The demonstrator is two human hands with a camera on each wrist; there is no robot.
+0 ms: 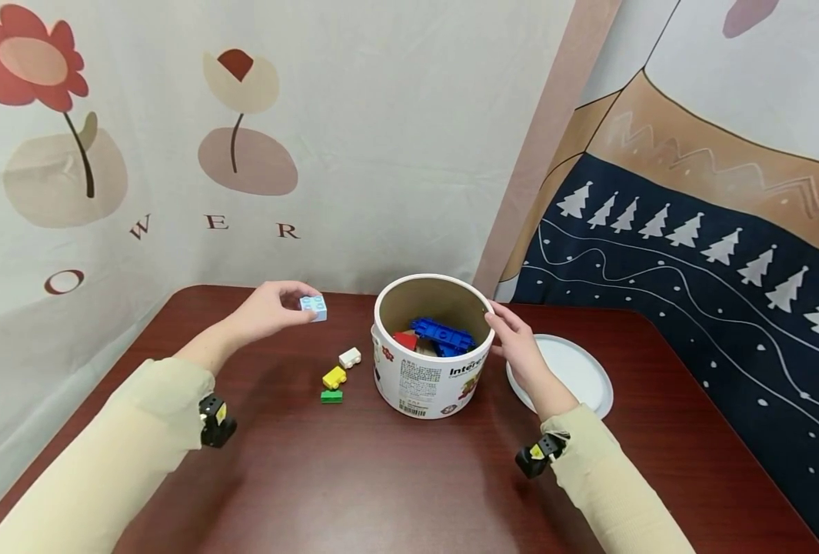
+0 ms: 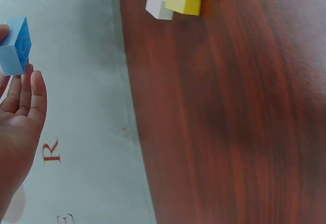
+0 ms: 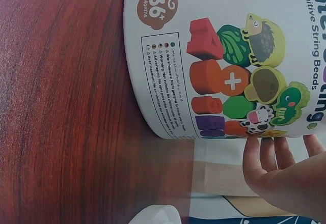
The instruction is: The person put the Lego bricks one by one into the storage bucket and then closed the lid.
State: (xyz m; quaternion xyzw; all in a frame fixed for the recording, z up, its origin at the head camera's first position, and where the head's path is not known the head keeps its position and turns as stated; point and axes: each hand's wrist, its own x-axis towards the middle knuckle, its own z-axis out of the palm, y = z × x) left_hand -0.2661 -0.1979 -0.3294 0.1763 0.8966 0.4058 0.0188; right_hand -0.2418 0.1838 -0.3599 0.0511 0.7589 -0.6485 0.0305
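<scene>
My left hand (image 1: pixel 275 312) pinches a light blue toy brick (image 1: pixel 314 308) between thumb and fingers, raised over the back left of the table. In the left wrist view the brick (image 2: pixel 15 46) shows its hollow underside, with the other fingers extended below it. My right hand (image 1: pixel 520 346) touches the right side of a white round bucket (image 1: pixel 423 385) near its rim. The right wrist view shows fairly straight fingers (image 3: pixel 267 155) against the printed wall. Inside the open bucket lie blue pieces (image 1: pixel 444 336) and a red piece (image 1: pixel 405 340); its bottom is partly hidden.
Left of the bucket, a white brick (image 1: pixel 350 357), a yellow brick (image 1: pixel 334 377) and a green brick (image 1: pixel 331 397) lie close together on the brown table (image 1: pixel 354 477). A round white lid (image 1: pixel 575 369) lies right of the bucket, partly behind my right forearm. A printed curtain (image 1: pixel 381 154) hangs behind.
</scene>
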